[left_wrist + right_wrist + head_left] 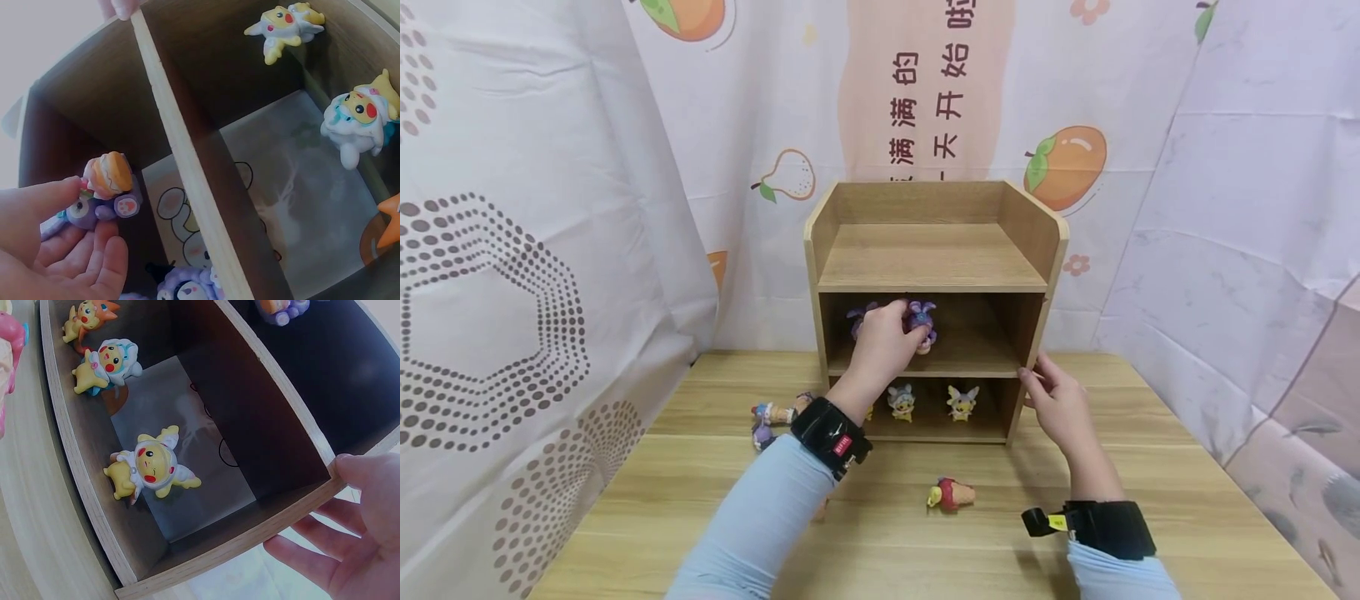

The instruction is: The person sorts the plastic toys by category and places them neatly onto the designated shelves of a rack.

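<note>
My left hand reaches into the middle compartment of a wooden shelf unit. Between thumb and fingers it holds a purple long-eared figurine; the left wrist view shows a burger-like piece on it. Beside that hand stands another purple figurine, partly hidden by the hand in the head view. At the unit's right side, my right hand grips the side panel, thumb on the front edge and fingers along the outside. On the bottom level stand yellow figurines, one white-hooded, one with winged ears, one orange-hooded.
A red figurine with a cone body lies on the wooden table before the unit. Several more figurines lie together at the left, near my left forearm. A printed curtain hangs behind the unit.
</note>
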Demonstrator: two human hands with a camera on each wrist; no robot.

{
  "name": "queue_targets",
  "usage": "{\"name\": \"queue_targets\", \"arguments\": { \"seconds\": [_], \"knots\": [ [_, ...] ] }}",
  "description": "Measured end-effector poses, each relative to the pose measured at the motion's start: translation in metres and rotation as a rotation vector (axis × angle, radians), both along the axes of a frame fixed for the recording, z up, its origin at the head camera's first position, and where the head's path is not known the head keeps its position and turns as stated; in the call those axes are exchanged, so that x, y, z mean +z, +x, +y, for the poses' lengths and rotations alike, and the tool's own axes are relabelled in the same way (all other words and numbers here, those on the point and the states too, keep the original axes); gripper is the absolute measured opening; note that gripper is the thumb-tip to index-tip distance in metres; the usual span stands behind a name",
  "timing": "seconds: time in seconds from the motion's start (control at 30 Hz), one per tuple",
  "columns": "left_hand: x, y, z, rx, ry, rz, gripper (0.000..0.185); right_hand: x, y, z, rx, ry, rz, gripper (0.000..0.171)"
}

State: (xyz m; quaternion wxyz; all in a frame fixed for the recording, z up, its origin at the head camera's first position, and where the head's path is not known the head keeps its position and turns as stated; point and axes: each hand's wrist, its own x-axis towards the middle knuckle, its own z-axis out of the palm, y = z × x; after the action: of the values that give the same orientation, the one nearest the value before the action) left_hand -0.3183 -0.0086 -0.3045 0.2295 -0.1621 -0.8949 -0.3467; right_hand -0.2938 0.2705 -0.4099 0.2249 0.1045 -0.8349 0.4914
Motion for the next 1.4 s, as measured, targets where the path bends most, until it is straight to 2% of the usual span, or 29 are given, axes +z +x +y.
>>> {"name": "queue_targets", "arguments": {
  "seconds": [0.2,0.43,0.7,1.0,1.2,1.4],
  "knots": [
    [-0.003,-0.004,0.003,0.007,0.006,-0.034,0.018,0.002,-0.001,-0.001,0.005,0.001,-0.004,0.052],
    [-0.008,-0.011,0.007,0.039,-0.035,-0.062,0.016,0.002,-0.002,-0.001,0.005,0.007,-0.002,0.052],
    [-0.014,-0.017,0.012,0.078,-0.093,-0.04,0.021,0.002,-0.001,-0.002,0.003,0.009,-0.006,0.052],
    [-0.023,-0.021,0.017,0.099,-0.112,-0.037,0.025,0.0,0.0,0.0,0.006,0.01,-0.016,0.054],
    [-0.023,-0.02,0.019,0.124,-0.145,-0.005,0.021,-0.001,-0.001,-0.001,0.005,-0.001,-0.017,0.054],
    [-0.023,-0.019,0.018,0.147,-0.142,-0.013,0.021,-0.002,-0.002,-0.001,0.003,-0.002,-0.014,0.054]
  ]
}}
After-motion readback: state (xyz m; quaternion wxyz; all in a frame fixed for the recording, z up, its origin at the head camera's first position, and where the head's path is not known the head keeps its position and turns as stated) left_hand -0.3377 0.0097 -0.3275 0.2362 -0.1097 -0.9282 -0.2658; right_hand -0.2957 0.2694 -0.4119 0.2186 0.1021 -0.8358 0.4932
